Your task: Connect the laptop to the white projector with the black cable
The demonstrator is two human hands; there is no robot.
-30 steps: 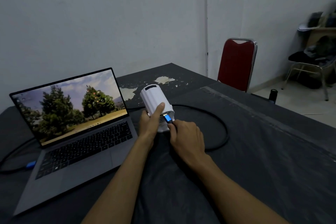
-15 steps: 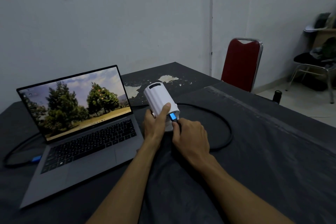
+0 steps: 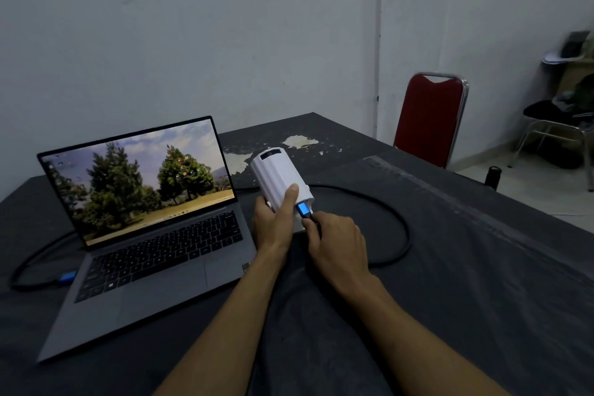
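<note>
White projector (image 3: 279, 177) lies mid-frame on the dark surface (image 3: 466, 267), gripped by the left hand (image 3: 273, 222). The right hand (image 3: 337, 244) pinches the blue plug (image 3: 303, 210) of the black cable (image 3: 398, 228) at its near end. Laptop (image 3: 151, 235) sits open at left.

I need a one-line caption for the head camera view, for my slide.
Left hand steadies the white projector while right hand holds the blue plug at its end.

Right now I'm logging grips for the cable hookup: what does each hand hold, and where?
The left hand grips the white projector around its near end. The right hand pinches the black cable just behind its blue plug.
</note>
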